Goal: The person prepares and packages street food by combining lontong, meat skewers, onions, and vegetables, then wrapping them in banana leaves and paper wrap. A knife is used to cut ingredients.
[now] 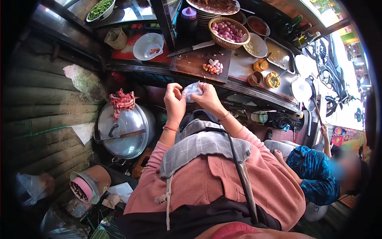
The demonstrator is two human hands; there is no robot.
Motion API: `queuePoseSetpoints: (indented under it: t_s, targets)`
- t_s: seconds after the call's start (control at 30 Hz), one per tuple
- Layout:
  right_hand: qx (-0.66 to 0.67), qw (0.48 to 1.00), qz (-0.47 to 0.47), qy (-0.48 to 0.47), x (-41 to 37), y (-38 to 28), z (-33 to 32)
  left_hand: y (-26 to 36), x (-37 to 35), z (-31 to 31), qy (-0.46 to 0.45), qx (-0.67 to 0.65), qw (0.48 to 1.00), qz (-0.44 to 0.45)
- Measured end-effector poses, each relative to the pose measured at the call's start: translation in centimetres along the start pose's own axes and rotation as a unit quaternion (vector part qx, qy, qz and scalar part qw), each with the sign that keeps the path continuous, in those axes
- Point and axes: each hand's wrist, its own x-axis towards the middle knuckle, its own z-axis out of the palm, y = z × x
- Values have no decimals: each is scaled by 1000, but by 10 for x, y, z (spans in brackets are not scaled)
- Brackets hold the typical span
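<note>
A small clear plastic bag [192, 88] is held between my two hands, just in front of the counter edge. My left hand [174, 101] is closed, its fingertips pinching the bag's left side. My right hand [209, 98] is closed on the bag's right side, thumb and fingers pressed together. What the bag contains, if anything, I cannot make out. Beyond my hands lies a dark cutting board [191, 65] with a small heap of chopped red and white pieces [213, 67]. A knife [193, 48] with a pale handle rests along the board's far edge.
A basket of shallots [229, 34] and a white plastic bowl [148, 46] stand behind the board. Sauce jars [273, 79] and a metal tray [279, 55] are to the right. A large lidded pot [123, 131] stands at left. A person in blue [314, 169] is at right.
</note>
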Motion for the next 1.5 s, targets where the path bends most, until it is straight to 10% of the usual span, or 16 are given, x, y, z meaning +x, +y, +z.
queuePoseSetpoints:
  t_s: [0.2, 0.33, 0.43, 0.53, 0.63, 1.03, 1.23, 1.5]
  targets:
    - [-219, 966, -30, 131, 1, 11, -18, 5, 4, 7, -3, 137, 974, 182]
    - [46, 985, 80, -147, 11, 23, -50, -11, 22, 13, -328, -234, 912, -76]
    - [11, 980, 161, -116, 17, 17, -64, -1, 26, 26, -416, -275, 858, -120]
    - [-178, 976, -104, 67, 19, 22, -61, -6, 34, 51, -403, -184, 892, -86]
    - [-166, 977, -132, -15, 19, 7, -67, -8, 42, 67, -420, -246, 865, -121]
    - [-277, 956, -96, -29, 41, 44, -56, -25, 33, 110, -271, -125, 954, 34]
    - [-241, 954, 9, 179, 82, 53, -77, -43, 35, 112, -243, -76, 956, -148]
    - [-269, 956, 21, 113, 113, 68, -62, -60, 52, 124, -243, -159, 942, -168]
